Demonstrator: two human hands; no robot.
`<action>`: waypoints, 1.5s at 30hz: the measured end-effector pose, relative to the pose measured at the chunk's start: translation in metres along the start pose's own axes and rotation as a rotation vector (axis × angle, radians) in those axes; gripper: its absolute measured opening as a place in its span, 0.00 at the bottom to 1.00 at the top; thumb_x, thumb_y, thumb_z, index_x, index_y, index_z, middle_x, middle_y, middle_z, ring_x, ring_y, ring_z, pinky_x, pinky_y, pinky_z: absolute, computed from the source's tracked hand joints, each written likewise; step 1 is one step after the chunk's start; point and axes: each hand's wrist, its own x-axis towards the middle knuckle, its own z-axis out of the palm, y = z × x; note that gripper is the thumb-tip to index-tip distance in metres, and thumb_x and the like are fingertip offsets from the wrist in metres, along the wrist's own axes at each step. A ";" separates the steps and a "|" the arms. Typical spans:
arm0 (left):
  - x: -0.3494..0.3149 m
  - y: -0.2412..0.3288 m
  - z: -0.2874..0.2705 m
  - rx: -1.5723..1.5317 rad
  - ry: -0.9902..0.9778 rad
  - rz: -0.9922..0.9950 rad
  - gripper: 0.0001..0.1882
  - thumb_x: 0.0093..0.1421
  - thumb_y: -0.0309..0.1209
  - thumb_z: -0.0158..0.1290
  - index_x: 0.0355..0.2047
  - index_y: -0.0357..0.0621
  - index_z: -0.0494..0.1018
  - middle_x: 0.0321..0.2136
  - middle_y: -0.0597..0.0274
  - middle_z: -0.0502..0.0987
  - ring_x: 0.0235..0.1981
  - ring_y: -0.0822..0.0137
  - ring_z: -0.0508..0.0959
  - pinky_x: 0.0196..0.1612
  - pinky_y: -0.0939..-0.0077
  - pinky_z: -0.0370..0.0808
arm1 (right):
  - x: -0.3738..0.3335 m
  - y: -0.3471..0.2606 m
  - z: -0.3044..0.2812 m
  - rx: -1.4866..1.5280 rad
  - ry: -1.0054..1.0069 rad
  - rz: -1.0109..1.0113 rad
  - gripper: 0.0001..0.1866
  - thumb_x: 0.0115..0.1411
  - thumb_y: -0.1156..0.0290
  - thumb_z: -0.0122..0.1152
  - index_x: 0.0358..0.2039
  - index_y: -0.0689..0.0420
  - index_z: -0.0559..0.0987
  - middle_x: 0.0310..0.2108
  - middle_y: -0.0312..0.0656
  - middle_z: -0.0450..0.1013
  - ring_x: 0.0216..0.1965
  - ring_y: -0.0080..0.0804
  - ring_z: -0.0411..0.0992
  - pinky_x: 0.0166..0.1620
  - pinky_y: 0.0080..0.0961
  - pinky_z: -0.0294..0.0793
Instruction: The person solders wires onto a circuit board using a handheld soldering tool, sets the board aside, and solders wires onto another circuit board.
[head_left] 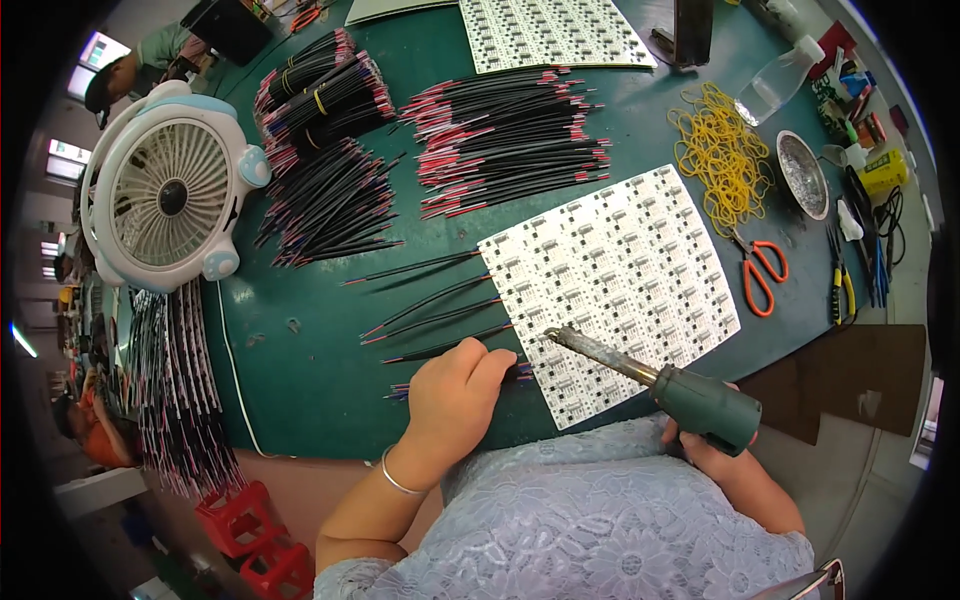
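Observation:
A white circuit board panel (640, 265), covered in rows of small parts, lies tilted on the green table. Several black wires (430, 293) with stripped red ends reach leftward from its left edge. My left hand (455, 395) is closed beside the lower left edge, thumb and fingers pinching a black wire (522, 371). The hand hides most of that wire. My right hand (700, 450) is wrapped round the green handle of a large soldering iron (605, 354). The iron's tip is over the board near its left edge; whether it touches cannot be made out.
Loose black wires (510, 140) and banded bundles (325, 95) lie farther back. A white fan (170, 190) stands left. Rightward are yellow rubber bands (715, 150), orange-handled scissors (760, 275), a metal dish (802, 175), a plastic bottle (780, 82) and pliers (841, 280). More panels (555, 30) lie behind.

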 end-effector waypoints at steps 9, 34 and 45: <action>0.002 -0.003 0.002 -0.068 0.055 0.057 0.22 0.32 0.15 0.57 0.33 0.40 0.75 0.29 0.57 0.71 0.29 0.57 0.74 0.31 0.68 0.72 | -0.005 0.013 0.004 -0.243 0.000 0.113 0.16 0.46 0.72 0.64 0.39 0.55 0.79 0.41 0.41 0.75 0.45 0.40 0.70 0.49 0.33 0.68; 0.009 -0.002 -0.002 -0.062 -0.011 0.061 0.17 0.35 0.15 0.56 0.31 0.38 0.75 0.26 0.59 0.70 0.27 0.60 0.73 0.28 0.70 0.72 | 0.006 -0.004 -0.001 -0.133 -0.017 0.057 0.12 0.49 0.73 0.60 0.36 0.61 0.77 0.30 0.43 0.75 0.28 0.34 0.75 0.32 0.26 0.74; 0.013 -0.010 -0.002 -0.137 0.036 0.082 0.17 0.34 0.15 0.57 0.28 0.43 0.77 0.25 0.63 0.72 0.27 0.62 0.72 0.30 0.71 0.70 | 0.002 0.010 0.006 -0.265 0.020 -0.096 0.20 0.58 0.59 0.57 0.42 0.63 0.72 0.26 0.39 0.73 0.21 0.24 0.72 0.30 0.23 0.71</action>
